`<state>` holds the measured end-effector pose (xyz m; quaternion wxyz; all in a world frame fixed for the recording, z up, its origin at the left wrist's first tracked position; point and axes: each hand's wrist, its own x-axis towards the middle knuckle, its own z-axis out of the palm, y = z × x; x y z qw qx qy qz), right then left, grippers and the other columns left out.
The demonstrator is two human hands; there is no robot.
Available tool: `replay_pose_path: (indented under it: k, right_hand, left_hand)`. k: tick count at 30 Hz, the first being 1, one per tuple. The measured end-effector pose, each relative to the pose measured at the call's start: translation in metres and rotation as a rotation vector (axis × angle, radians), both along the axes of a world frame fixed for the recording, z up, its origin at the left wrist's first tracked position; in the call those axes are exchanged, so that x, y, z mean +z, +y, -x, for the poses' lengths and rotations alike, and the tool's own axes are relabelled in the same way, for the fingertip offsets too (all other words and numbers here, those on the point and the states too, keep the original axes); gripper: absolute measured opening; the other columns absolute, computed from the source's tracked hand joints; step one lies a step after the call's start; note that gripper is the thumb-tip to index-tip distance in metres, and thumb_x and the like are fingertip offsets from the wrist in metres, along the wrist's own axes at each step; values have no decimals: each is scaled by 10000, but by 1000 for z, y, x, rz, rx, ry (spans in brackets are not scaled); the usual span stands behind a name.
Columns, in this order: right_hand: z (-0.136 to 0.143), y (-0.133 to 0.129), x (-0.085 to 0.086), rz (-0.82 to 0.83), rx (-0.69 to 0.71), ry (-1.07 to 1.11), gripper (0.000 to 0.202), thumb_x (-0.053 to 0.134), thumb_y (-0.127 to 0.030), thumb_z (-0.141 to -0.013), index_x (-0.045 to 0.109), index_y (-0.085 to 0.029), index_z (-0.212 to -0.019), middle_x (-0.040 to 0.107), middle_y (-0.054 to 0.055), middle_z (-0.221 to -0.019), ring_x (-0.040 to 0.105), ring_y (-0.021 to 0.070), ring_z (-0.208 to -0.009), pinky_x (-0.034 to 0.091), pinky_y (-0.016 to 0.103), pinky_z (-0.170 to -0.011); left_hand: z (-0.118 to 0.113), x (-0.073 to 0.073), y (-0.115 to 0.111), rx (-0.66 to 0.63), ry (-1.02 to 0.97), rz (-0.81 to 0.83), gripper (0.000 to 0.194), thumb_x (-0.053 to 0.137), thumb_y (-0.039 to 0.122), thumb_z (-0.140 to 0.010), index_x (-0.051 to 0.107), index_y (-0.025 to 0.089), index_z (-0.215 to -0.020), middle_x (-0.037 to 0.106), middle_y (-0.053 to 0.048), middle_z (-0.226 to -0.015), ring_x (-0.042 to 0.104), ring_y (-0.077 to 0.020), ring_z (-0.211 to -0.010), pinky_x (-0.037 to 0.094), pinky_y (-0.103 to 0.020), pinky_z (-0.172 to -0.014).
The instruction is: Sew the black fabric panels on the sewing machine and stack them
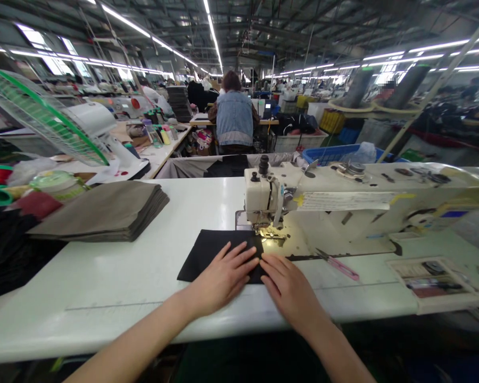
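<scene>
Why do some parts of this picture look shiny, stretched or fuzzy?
In the head view, a yellowish glow brightens the sewing machine near its needle; pale glare marks the white table; the fan looks stretched towards the edge, probably lens distortion; distant detail is soft, while the left hand and right hand look fairly sharp.

Black fabric: partly hidden beneath left hand and right hand | Sewing machine: right end cropped | Paper strip: writing illegible | Fan: cage cropped at left
</scene>
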<state>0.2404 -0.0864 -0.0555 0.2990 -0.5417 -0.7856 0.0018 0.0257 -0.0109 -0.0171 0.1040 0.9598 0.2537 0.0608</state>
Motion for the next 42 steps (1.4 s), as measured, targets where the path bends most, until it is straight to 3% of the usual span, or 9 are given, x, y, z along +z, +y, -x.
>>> replay_pose_path:
  k: [3,7,18,26,31,42]
  right_hand:
    - [-5,-24,-2,-21,55,-25,342,502,-177,-990,618,-136,-1309,672,111,-1311,599,259,-1222,506,461,-1058]
    - [-8,-28,2,-28,82,-43,334,473,-172,-1005,623,-143,-1303,679,96,-1301,607,258,-1187,499,471,-1049]
    - [-7,36,10,12,20,-16,239,542,-171,-975,686,-162,-1165,704,87,-1178,593,251,-1090,497,445,-986]
    - [-2,58,18,73,-114,-99,200,589,-209,-956,697,-219,-1124,683,84,-1101,602,267,-1021,501,439,-887]
    - [-4,51,15,69,-95,-65,221,614,-194,-934,681,-205,-1144,676,92,-1127,603,273,-1062,511,456,-926]
    - [2,21,-7,-8,-74,102,352,533,-172,-951,596,-199,-1296,638,121,-1288,578,276,-1225,498,518,-1062]
  left_hand:
    - [6,3,-21,-102,-32,26,495,430,241,-1038,398,276,-1531,411,-46,-1585,291,-243,-1506,208,-496,-1241]
    - [9,4,-25,-92,-34,40,499,453,295,-1042,389,270,-1537,401,-47,-1590,303,-254,-1501,222,-515,-1236]
    - [1,0,35,-24,-40,70,455,452,379,-1041,476,279,-1484,442,-56,-1565,353,-260,-1478,231,-553,-1218]
    - [-6,-2,74,-12,-45,71,451,453,369,-1033,497,266,-1470,445,-74,-1563,346,-284,-1479,247,-583,-1199]
    - [-7,-4,85,5,-54,50,445,454,379,-1030,522,249,-1450,490,-89,-1530,388,-297,-1454,259,-597,-1190]
    - [-5,-5,80,12,-65,24,440,439,377,-1040,510,263,-1458,475,-73,-1544,394,-263,-1453,236,-545,-1214]
